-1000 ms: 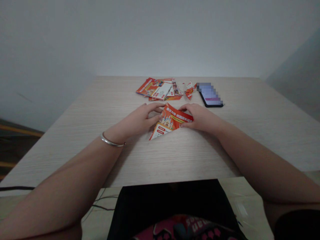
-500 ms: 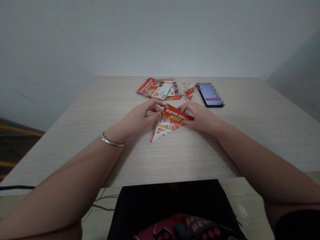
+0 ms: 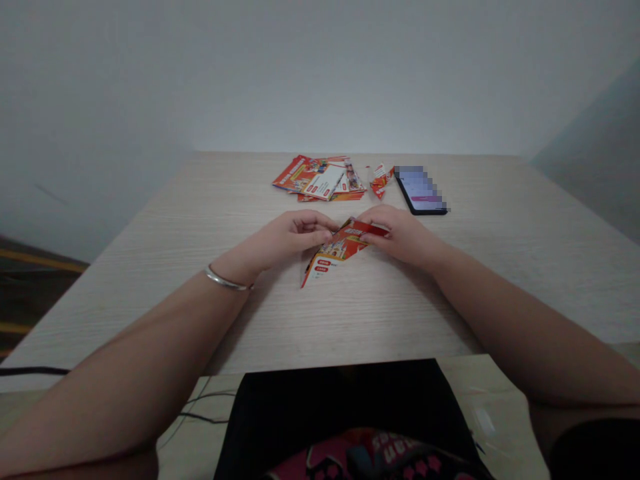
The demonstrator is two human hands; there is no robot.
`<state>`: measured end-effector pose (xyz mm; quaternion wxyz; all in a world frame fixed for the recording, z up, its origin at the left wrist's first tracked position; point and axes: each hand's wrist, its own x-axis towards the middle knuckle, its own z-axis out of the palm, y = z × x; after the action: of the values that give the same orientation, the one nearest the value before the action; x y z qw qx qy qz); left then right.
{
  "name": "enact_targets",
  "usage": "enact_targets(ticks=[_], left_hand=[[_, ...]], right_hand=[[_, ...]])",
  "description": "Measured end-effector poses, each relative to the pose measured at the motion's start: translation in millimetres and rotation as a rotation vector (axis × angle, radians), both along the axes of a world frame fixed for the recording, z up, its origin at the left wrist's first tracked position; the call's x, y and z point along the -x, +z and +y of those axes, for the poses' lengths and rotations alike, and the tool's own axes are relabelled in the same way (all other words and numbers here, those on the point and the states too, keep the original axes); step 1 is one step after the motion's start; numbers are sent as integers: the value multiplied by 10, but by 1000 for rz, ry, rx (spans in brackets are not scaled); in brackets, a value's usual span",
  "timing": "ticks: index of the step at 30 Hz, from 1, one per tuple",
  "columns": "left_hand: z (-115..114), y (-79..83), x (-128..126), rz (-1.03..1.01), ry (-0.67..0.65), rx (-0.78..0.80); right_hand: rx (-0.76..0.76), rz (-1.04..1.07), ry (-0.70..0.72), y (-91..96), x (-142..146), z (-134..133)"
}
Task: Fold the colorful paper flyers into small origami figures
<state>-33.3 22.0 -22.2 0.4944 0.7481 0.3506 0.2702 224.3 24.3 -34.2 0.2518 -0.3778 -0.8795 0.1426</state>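
Both my hands hold one folded red and orange leaflet (image 3: 336,253) just above the light wooden table (image 3: 350,313). My left hand (image 3: 289,238), a silver bangle on its wrist, pinches the leaflet's left edge with thumb and fingers closed. My right hand (image 3: 400,235) pinches its upper right corner. The leaflet's pointed white lower corner touches the table. The sheet is tilted nearly flat, so its printed face is foreshortened.
A loose pile of similar red leaflets (image 3: 320,179) lies further back on the table. A small folded red paper piece (image 3: 379,181) sits beside the pile. A black phone (image 3: 420,191) with a lit screen lies right of it. Black cables (image 3: 30,373) hang at the near left edge.
The leaflet has been lifted off the table and tipped back, from lying face up to nearly edge-on. Both hands closed in on its top edge and moved closer together.
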Motion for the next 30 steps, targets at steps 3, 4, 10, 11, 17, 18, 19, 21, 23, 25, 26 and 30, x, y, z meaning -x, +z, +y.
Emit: enact_targets(ticks=[3, 4, 10, 11, 17, 18, 19, 21, 23, 25, 26, 30], left_hand=[[-27, 18, -3, 28, -21, 5], [-37, 24, -7, 35, -15, -1], [-82, 12, -59, 118, 48, -104], [-86, 7, -68, 107, 52, -120], [-101, 26, -84, 61, 109, -214], [-102, 36, -80, 58, 128, -231], [-102, 48, -74, 61, 154, -252], [-107, 75, -65, 81, 219, -308], [-121, 105, -61, 102, 278, -367], [-145, 131, -65, 127, 291, -399], [-158, 140, -68, 147, 284, -409], [-202, 133, -78, 176, 239, -444]], right_hand=[[45, 37, -6, -18, 10, -6], [66, 49, 0, -26, 13, -5], [105, 78, 19, -50, 49, -1], [91, 89, 21, -47, 56, -2], [-86, 136, 51, -19, 44, 7], [-120, 141, 59, -7, 35, 5], [-151, 148, 62, 8, 28, 1], [-188, 148, 52, 47, 21, -19], [-193, 119, 37, 86, 29, -46], [-188, 88, 32, 112, 49, -71], [-187, 79, 28, 118, 61, -81], [-180, 91, 21, 105, 96, -93]])
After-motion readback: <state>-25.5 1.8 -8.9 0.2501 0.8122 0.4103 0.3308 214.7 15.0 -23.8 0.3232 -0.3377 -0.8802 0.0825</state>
